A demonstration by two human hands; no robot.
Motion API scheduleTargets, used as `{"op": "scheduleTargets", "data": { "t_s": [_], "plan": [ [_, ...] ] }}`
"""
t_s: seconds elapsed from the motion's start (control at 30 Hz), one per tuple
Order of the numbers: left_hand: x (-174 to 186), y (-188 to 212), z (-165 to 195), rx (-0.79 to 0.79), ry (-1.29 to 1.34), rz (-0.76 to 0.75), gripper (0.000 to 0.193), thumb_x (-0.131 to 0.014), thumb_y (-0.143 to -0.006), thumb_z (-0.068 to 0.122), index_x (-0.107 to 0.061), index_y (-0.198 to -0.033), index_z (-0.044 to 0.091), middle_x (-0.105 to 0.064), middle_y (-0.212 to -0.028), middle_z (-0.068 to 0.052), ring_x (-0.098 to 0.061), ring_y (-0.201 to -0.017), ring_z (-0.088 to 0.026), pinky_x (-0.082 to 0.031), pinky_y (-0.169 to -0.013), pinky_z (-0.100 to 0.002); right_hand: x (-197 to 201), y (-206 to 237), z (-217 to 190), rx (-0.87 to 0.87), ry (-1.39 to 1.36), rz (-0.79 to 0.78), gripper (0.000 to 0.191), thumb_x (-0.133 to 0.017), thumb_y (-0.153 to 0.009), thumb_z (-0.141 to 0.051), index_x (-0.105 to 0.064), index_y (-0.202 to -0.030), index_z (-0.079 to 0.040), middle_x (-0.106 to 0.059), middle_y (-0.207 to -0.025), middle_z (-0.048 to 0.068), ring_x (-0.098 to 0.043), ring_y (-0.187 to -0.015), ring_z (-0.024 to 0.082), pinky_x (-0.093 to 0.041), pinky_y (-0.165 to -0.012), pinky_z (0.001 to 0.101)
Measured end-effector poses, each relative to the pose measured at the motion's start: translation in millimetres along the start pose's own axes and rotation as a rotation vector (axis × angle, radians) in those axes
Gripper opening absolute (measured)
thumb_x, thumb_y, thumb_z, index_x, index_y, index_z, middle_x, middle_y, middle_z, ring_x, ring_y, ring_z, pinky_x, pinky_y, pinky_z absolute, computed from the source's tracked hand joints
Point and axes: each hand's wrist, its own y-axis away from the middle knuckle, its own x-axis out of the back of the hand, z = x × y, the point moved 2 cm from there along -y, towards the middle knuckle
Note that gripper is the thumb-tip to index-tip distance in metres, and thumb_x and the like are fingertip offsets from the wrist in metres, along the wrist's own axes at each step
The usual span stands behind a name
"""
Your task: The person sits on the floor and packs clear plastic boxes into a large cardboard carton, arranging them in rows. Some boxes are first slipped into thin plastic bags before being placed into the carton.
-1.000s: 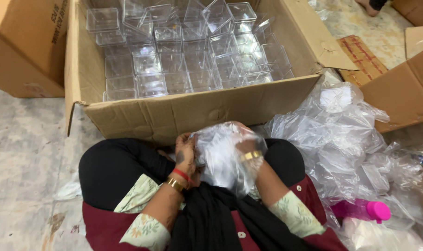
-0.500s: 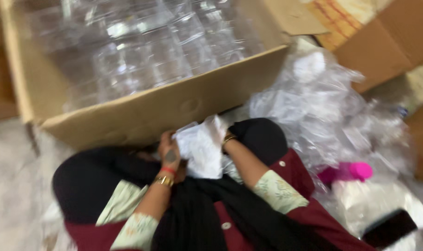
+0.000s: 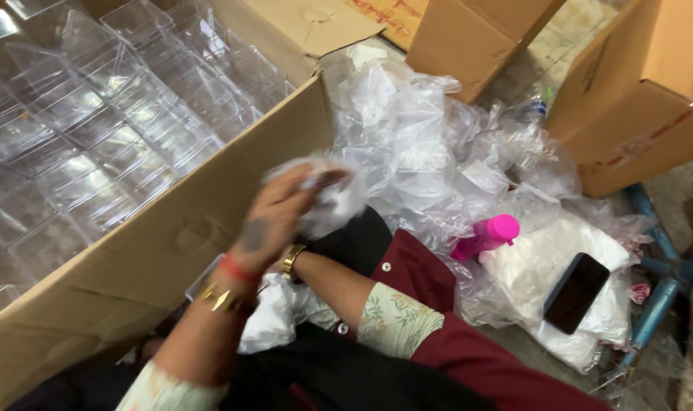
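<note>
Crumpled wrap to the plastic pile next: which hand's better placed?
Left, probably. The left hand is raised with its grip on the crumpled wrap, right beside the plastic pile. The right hand sits low, mostly hidden behind the left forearm.

left hand [image 3: 274, 217] raised, fingers curled | right hand hidden behind left wrist, forearm bent

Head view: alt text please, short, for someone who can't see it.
A seated person's left hand lifts crumpled clear wrap beside a cardboard box of clear plastic cases; the right hand is mostly hidden. At right lie plastic bags, a pink bottle and a phone.
</note>
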Motion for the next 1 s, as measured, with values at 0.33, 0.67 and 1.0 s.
{"op": "scheduleTargets", "data": {
  "t_s": [0.33, 0.67, 1.0],
  "plan": [
    [-59.6, -64.6, -94.9, -0.233, -0.672, -0.063, 0.060, -0.066, -0.097, 0.021, -0.045, -0.151, 0.006, -0.053, -0.148, -0.018, -0.052, -0.135, -0.030, -0.044, -0.110, -0.037, 5.6, 23.6, -6.2, -0.230, 0.268, -0.049, 0.036, -0.063, -0.097, -0.030, -0.073, -0.119, -0.004, -0.075, -0.118, 0.018, -0.069, -0.103, 0.025, -0.054, -0.091, 0.0363],
    [94.0, 160.1, -95.0, -0.137, -0.535, 0.823, 0.029, -0.075, -0.090, 0.017, -0.068, -0.113, 0.001, -0.068, -0.109, -0.016, -0.063, -0.099, -0.026, -0.050, -0.091, -0.038, -8.0, 39.1, -29.2, 0.150, -0.255, -0.132, 0.031, -0.061, -0.106, -0.027, -0.072, -0.105, 0.001, -0.075, -0.100, 0.009, -0.069, -0.093, 0.018, -0.056, -0.086, 0.0356],
    [95.6, 200.7, -73.8, -0.110, -0.736, 0.921, 0.015, -0.064, -0.096, 0.018, -0.070, -0.105, 0.008, -0.074, -0.095, -0.014, -0.072, -0.087, -0.029, -0.055, -0.075, -0.038, -35.5, 52.0, -20.3, 0.052, -0.269, -0.106, 0.021, -0.077, -0.092, -0.015, -0.072, -0.102, 0.003, -0.076, -0.097, 0.009, -0.071, -0.089, 0.017, -0.058, -0.083, 0.0337]
  ]
}}
